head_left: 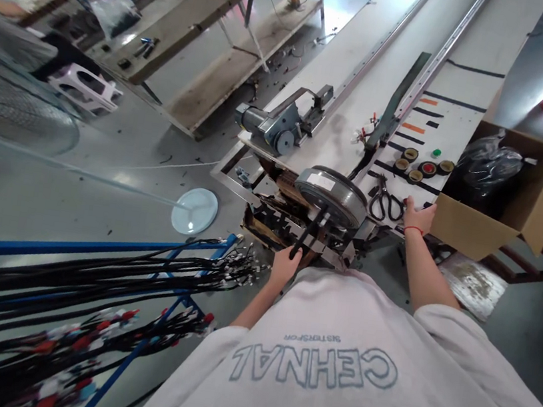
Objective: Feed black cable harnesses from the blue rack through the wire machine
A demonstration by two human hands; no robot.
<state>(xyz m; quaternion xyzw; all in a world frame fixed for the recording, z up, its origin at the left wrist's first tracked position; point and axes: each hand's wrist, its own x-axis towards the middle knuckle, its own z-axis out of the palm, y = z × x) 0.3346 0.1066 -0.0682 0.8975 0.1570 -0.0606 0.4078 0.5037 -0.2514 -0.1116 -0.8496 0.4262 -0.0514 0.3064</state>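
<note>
My left hand is closed around a black cable, which rises past a round grey wheel-like reel at the near end of the long white bench. At the bench's right edge is my right hand, its thumb and fingers apart, a small red spot by the thumb. Beside it lie black-handled scissors; I cannot tell if the hand touches them. Several tape rolls sit just beyond. A dark flat strip runs along the bench, with small red and white connectors next to it.
A motor unit is mounted on the bench's left side. To the right stands an open cardboard box with black plastic inside. At lower left, a blue rack carries many black cables. A pale round stool stands on the floor.
</note>
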